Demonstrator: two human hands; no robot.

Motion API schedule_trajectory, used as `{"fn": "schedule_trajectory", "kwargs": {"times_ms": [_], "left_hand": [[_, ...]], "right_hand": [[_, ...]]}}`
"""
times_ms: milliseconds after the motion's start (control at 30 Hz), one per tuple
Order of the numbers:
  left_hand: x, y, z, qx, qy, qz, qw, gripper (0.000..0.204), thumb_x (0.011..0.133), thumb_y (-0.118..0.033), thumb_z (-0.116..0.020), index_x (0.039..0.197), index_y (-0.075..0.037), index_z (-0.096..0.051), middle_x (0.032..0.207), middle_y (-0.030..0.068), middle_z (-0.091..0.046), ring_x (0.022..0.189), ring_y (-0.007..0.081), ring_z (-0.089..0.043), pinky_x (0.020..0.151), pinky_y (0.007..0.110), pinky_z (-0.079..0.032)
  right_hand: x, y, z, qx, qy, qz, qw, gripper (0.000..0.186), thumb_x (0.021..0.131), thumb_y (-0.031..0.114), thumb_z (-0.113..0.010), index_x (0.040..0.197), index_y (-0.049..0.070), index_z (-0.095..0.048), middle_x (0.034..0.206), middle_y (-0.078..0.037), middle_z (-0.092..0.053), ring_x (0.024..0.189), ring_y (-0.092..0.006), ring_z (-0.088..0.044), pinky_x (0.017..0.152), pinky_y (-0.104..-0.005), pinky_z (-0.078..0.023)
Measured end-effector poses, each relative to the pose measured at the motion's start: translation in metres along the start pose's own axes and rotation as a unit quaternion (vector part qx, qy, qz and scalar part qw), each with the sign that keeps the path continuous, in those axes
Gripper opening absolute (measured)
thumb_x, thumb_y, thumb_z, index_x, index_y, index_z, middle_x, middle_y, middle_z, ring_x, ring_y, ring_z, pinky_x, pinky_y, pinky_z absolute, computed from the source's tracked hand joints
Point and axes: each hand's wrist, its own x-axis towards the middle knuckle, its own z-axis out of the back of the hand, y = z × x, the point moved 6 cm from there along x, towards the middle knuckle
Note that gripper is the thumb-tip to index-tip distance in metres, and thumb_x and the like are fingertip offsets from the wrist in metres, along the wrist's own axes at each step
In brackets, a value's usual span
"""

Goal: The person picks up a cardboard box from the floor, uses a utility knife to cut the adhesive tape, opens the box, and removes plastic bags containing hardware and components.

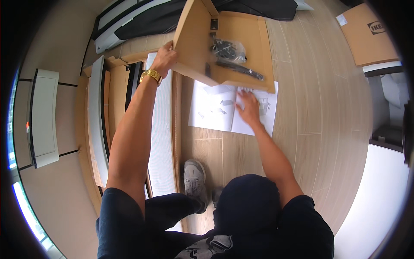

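Down by my grey shoe (195, 177), my right hand (249, 108) lies spread flat on the instruction sheet (215, 110) on the floor (302, 112), pinning it open; further off, my left hand (164, 58) grips the cardboard tray (196, 39), tilting it so the screw bag (228, 49) shows

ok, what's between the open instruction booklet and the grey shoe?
Head view: only bare wood-look floor lies between the instruction booklet and the grey shoe. The right hand rests on the booklet's right page, off that stretch.
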Motion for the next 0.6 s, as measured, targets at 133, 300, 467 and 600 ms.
{"fn": "schedule_trajectory", "kwargs": {"times_ms": [133, 300, 467, 600], "left_hand": [[0.011, 0.008, 0.013, 0.058, -0.012, 0.002, 0.998, 0.064, 0.084, -0.006, -0.055, 0.147, -0.001, -0.045, 0.128, 0.0186, -0.063, 0.115, 0.0235, -0.060, 0.100, 0.031, -0.044], [0.010, 0.013, 0.002, 0.162, 0.085, -0.022, 0.983, 0.076, 0.080, -0.006, -0.057, 0.153, -0.002, -0.038, 0.138, 0.0184, -0.058, 0.121, 0.0239, -0.058, 0.105, 0.032, -0.041], [0.035, 0.033, 0.020, 0.243, 0.093, -0.086, 0.962, 0.081, 0.078, -0.012, -0.057, 0.155, -0.010, -0.034, 0.145, 0.0247, -0.051, 0.135, 0.0329, -0.049, 0.112, 0.037, -0.037], [0.042, 0.021, 0.023, 0.377, 0.050, -0.104, 0.919, 0.068, 0.085, -0.024, -0.058, 0.151, -0.017, -0.042, 0.139, 0.0284, -0.053, 0.131, 0.0425, -0.050, 0.110, 0.045, -0.041]], "right_hand": [[-0.070, 0.041, 0.004, -0.080, 0.122, 0.031, 0.989, 0.071, 0.092, 0.048, -0.061, 0.154, 0.021, -0.039, 0.166, -0.014, -0.019, 0.152, -0.0418, -0.012, 0.121, -0.0566, -0.011], [-0.168, 0.049, 0.027, -0.107, 0.190, -0.013, 0.976, 0.071, 0.091, 0.047, -0.063, 0.153, 0.021, -0.041, 0.164, -0.016, -0.022, 0.151, -0.0430, -0.015, 0.120, -0.0583, -0.013], [-0.198, 0.046, 0.028, -0.070, 0.197, -0.023, 0.978, 0.072, 0.086, 0.044, -0.069, 0.149, 0.020, -0.045, 0.160, -0.017, -0.027, 0.147, -0.0429, -0.024, 0.113, -0.0618, -0.025], [-0.124, -0.015, 0.052, -0.023, -0.002, -0.069, 0.997, 0.066, 0.084, 0.027, -0.073, 0.140, 0.003, -0.050, 0.140, -0.025, -0.048, 0.130, -0.0413, -0.045, 0.108, -0.0528, -0.036]]}}
